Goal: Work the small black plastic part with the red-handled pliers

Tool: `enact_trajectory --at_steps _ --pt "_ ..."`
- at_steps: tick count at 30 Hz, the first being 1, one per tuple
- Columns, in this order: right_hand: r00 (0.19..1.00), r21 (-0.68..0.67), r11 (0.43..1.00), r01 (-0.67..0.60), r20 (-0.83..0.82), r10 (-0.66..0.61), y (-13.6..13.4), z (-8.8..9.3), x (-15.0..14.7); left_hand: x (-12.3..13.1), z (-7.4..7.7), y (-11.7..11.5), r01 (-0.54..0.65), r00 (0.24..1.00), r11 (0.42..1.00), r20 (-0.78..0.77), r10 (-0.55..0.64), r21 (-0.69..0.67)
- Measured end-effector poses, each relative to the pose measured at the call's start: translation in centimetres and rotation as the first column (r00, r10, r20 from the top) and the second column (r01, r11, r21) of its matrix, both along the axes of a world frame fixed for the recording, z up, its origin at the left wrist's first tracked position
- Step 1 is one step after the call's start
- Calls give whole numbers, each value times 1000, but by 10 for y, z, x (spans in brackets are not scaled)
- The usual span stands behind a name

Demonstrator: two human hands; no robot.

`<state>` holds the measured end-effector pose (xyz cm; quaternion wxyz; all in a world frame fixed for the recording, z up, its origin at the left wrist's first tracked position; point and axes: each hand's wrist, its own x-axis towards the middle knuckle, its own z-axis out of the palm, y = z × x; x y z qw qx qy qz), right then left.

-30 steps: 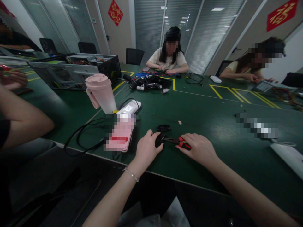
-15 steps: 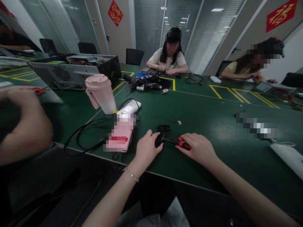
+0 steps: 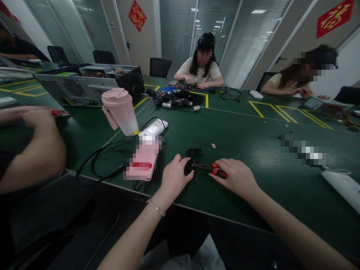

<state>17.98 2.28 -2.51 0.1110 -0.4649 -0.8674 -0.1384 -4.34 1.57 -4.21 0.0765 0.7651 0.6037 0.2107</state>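
Near the table's front edge, my left hand [image 3: 176, 174] is closed on a small black part [image 3: 189, 167], its exact kind too dark to make out. My right hand [image 3: 236, 173] grips a pair of pliers [image 3: 215, 170] with red and black handles. The jaws of the pliers point left and meet the black part at my left fingertips. Just beyond my hands lies another black piece [image 3: 194, 152], flat on the green table [image 3: 239, 131]. A small pale scrap [image 3: 213, 146] rests a little further right.
Left of my hands are a pink phone [image 3: 143, 159], a white power strip [image 3: 153, 128], a black cable [image 3: 92, 159] and a pink cup [image 3: 120, 110]. A computer case [image 3: 81, 90] stands behind. At left, a co-worker's arm [image 3: 45, 142] reaches over the table. Others sit opposite.
My hands, the pliers and the black part look almost unmoved. The co-worker's arm at the left has shifted slightly to the right, with the red-handled tool in that hand.
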Motion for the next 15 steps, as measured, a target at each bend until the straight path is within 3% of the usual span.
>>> enact_trajectory --at_steps 6,15 --pt "1000 47 999 -17 17 16 0 2 0 1 3 -1 -10 1000 1000 -7 10 -27" --pt "1000 -21 999 24 -12 -25 0 -1 -1 0 0 0 -7 1000 1000 -17 7 8"
